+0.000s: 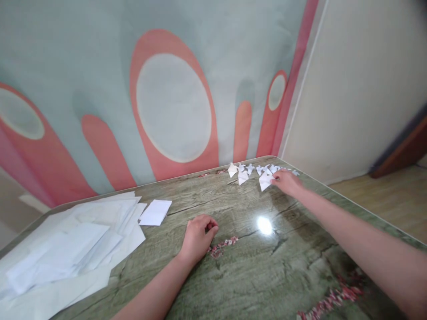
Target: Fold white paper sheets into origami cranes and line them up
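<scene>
My right hand point(287, 181) reaches to the far right of the table, its thumb and fingers closed on the edge of a white folded paper piece point(265, 181). Beside it stands a group of similar small folded paper figures point(243, 177), with pointed tips, near the table's back edge. Some of them are partly hidden behind my right hand. My left hand point(200, 235) rests on the table near the middle, its fingers curled in, and nothing shows in them. The flower print point(228, 242) on the tabletop lies just right of that hand.
A large spread pile of white paper sheets point(90, 240) covers the left of the wood-grain table point(253, 275). One small folded white sheet point(156, 212) lies at the pile's right. A patterned wall point(173, 106) borders the table's back edge.
</scene>
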Demonstrator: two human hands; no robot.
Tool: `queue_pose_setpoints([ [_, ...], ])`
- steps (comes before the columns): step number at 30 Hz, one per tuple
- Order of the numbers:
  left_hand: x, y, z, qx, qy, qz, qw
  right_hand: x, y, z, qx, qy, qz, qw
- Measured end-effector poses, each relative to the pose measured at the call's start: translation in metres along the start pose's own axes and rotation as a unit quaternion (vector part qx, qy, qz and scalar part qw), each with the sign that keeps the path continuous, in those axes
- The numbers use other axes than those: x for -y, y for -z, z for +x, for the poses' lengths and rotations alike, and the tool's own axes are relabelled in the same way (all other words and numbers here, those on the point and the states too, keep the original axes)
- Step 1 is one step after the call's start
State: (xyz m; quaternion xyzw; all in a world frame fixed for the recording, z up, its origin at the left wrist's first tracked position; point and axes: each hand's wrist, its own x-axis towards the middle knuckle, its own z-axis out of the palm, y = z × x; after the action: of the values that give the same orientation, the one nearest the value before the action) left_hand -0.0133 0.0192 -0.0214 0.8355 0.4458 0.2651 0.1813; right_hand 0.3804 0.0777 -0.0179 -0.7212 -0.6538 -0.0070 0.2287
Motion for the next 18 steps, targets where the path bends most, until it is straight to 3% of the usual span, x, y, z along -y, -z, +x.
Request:
queue_pose_setpoints([
  [7,-0.002,0.001,-0.003,-0.004,0.007,0.017,1.000,-0.026,-0.042,0.011,0.017,-0.004,0.050,0.999],
  [12,-0.003,0.002,-0.003,-0.003,0.006,0.017,1.000,-0.042,-0.045,0.008,0.006,-0.026,0.086,0.996],
  [18,-0.003,0.002,-0.003,-0.003,0.003,0.013,1.000,-0.027,-0.054,0.022,-0.001,-0.051,0.058,0.997],
])
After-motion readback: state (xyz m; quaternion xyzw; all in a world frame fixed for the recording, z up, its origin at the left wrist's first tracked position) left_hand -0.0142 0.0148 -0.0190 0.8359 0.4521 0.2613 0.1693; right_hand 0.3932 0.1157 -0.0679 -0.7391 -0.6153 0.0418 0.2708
